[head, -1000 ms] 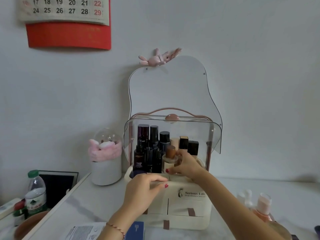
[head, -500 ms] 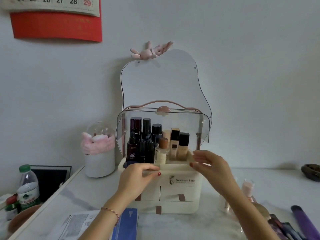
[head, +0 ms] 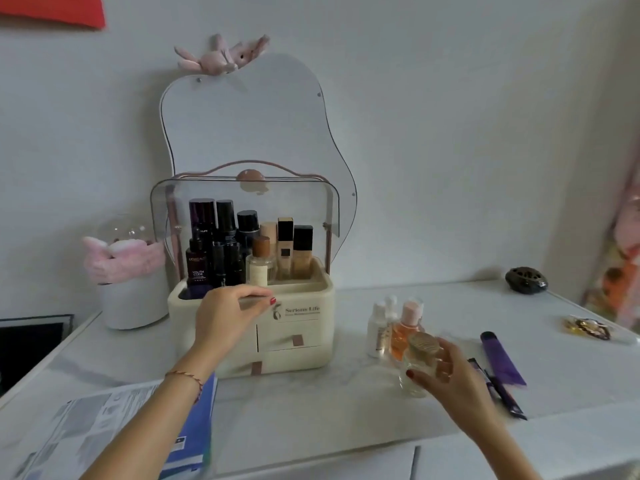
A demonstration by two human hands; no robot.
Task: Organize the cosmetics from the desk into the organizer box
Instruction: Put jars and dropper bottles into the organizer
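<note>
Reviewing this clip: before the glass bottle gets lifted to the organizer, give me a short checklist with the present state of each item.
1. Right hand has a grip on the glass bottle: ok.
2. Bottle's cap on: ok.
3. Organizer box lid raised: ok.
4. Free slot at the tray's right end: ok.
5. Left hand steadies the box's front rim: ok.
6. Bottle lifted off the desk: cannot tell.
</note>
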